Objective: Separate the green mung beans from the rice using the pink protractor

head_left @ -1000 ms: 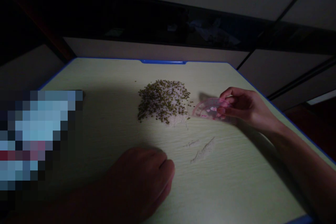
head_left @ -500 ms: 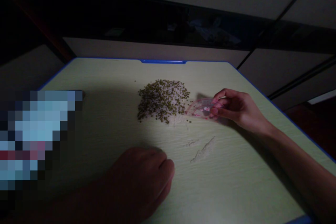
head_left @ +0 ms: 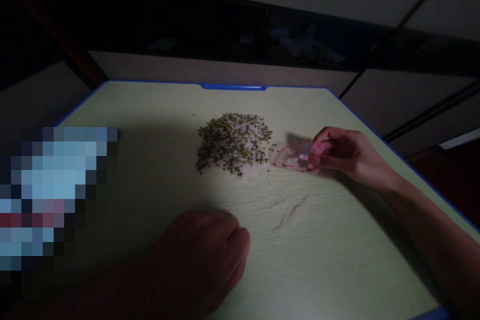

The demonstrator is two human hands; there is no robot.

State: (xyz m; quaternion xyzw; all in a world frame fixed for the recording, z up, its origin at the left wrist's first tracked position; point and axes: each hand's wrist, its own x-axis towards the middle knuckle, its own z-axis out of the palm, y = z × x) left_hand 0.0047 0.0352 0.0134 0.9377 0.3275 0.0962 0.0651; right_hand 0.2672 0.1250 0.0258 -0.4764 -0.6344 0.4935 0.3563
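My right hand (head_left: 337,155) pinches a clear plastic protractor (head_left: 290,156) with pink print, its curved edge facing the pile. The protractor is low over the table, just right of a mound of small green beans (head_left: 234,142) mixed with fine whitish grains. A small gap with a few stray beans (head_left: 273,147) separates it from the mound. Nearer to me, my left hand (head_left: 210,255) rests as a fist on the tabletop, below the mound. Its fingers are curled under, and nothing sticks out of it.
Thin streaks of pale grains (head_left: 290,214) lie right of my left hand. The pale wooden table (head_left: 150,105) has a blue rim with a blue handle (head_left: 234,87) at the far edge. A blurred-out bright object (head_left: 56,175) is at the left. Dark-banded cabinet panels (head_left: 225,66) stand behind.
My right hand has drawn the protractor slightly to the right, away from the mound's edge. My left hand has stayed in place.
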